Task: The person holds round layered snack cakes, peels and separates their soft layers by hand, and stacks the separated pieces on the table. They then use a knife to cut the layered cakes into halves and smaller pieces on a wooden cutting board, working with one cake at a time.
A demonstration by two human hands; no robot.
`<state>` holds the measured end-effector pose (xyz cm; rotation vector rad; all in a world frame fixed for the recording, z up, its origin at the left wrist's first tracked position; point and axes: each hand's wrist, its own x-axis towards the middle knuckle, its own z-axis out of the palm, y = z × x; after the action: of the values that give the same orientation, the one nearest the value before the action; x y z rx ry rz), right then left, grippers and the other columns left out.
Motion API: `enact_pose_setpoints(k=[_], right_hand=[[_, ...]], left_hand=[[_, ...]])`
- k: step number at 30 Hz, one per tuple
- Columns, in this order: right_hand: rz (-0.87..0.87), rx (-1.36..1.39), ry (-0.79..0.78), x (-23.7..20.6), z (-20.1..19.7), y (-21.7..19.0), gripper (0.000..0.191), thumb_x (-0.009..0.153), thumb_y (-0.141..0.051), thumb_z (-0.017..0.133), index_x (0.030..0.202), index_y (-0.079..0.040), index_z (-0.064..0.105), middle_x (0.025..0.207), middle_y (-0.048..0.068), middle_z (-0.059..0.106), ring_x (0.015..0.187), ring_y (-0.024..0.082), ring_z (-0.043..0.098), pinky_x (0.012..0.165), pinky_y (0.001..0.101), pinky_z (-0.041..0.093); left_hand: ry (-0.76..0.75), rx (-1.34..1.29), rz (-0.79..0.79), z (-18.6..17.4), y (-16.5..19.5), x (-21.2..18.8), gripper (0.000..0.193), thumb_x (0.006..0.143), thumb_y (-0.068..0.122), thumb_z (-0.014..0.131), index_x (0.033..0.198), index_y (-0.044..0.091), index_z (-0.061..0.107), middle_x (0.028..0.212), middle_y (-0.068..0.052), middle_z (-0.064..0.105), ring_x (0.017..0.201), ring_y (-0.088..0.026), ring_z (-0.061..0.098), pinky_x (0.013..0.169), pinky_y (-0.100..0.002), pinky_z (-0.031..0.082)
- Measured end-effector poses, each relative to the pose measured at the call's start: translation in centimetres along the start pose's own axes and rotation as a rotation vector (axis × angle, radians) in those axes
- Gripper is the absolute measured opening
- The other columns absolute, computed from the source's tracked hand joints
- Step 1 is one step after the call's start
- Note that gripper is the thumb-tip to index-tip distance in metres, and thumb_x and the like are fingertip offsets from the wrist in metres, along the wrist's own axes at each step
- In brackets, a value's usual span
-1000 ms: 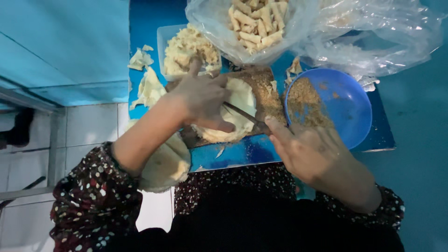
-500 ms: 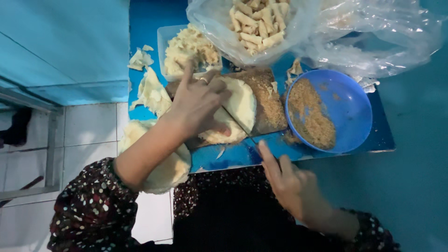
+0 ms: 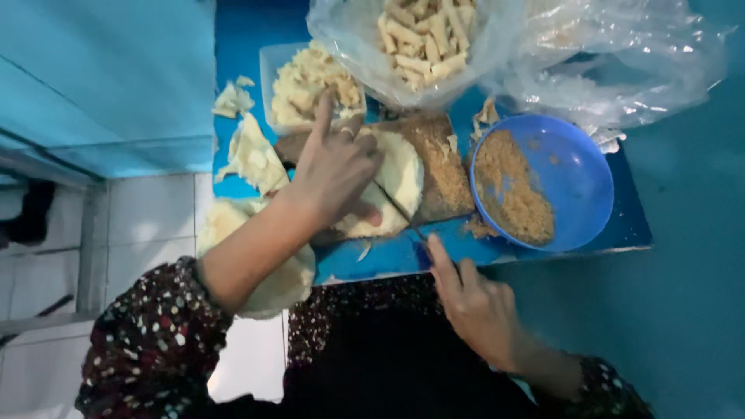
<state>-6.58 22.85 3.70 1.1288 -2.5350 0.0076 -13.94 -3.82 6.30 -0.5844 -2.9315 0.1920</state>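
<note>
Two hands at work: left hand (image 3: 337, 167) presses flat, fingers spread, on the wrapper (image 3: 400, 174) lying on the board (image 3: 446, 167); right hand (image 3: 473, 302) grips the knife (image 3: 400, 209) across it. Risk: blade lies near the thumb; a slip could nick it or tear the wrapper.

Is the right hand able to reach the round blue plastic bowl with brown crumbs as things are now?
Probably yes: the right hand lies just below the round blue plastic bowl, with nothing between them.
</note>
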Motion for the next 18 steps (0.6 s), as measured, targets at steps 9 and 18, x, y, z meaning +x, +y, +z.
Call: enact_pose_setpoints(k=[9, 18], right_hand=[[-0.048, 0.006, 0.022, -0.5, 0.6, 0.8, 0.054, 0.096, -0.023, 0.066, 0.147, -0.009, 0.054, 0.073, 0.006, 0.049, 0.041, 0.015, 0.047, 0.036, 0.0339, 0.040], [-0.053, -0.205, 0.064, -0.3, 0.5, 0.0, 0.053, 0.099, -0.023, 0.064, 0.150, -0.012, 0.053, 0.076, 0.005, 0.050, 0.044, 0.015, 0.049, 0.039, 0.0320, 0.041]], left_hand=[[-0.072, 0.059, -0.017, -0.8, 0.2, 0.2, 0.075, 0.051, 0.069, 0.085, 0.098, 0.011, 0.078, 0.101, -0.006, 0.070, 0.129, -0.035, 0.055, 0.115, -0.072, 0.008], [0.011, 0.017, -0.022, 0.0, 0.3, 0.2, 0.078, 0.048, 0.070, 0.085, 0.100, 0.012, 0.078, 0.103, -0.005, 0.069, 0.129, -0.038, 0.055, 0.112, -0.075, 0.005]])
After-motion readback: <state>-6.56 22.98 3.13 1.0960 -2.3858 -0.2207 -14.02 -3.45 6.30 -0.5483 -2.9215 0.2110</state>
